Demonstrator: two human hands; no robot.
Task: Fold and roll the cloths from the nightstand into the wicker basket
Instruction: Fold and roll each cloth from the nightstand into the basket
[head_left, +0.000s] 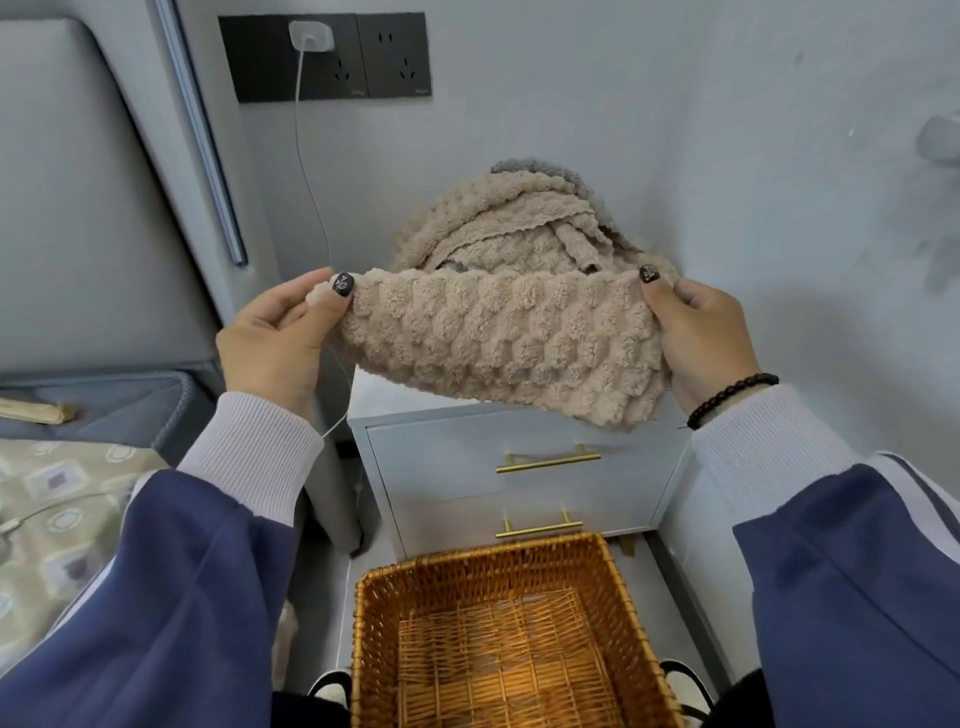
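I hold a beige fluffy cloth (498, 343) stretched in the air above the white nightstand (519, 467). My left hand (280, 338) pinches its left top corner and my right hand (701, 338) pinches its right top corner. Behind it, a heap of beige and grey cloths (509, 228) lies on the nightstand top against the wall. The wicker basket (374, 613) stands on the floor below, in front of the nightstand, with nothing in it.
A bed (57, 519) with a grey padded headboard (67, 208) is at the left. A white charger cable (306, 171) hangs from a wall socket down past my left hand. The nightstand has two drawers with gold handles (548, 460).
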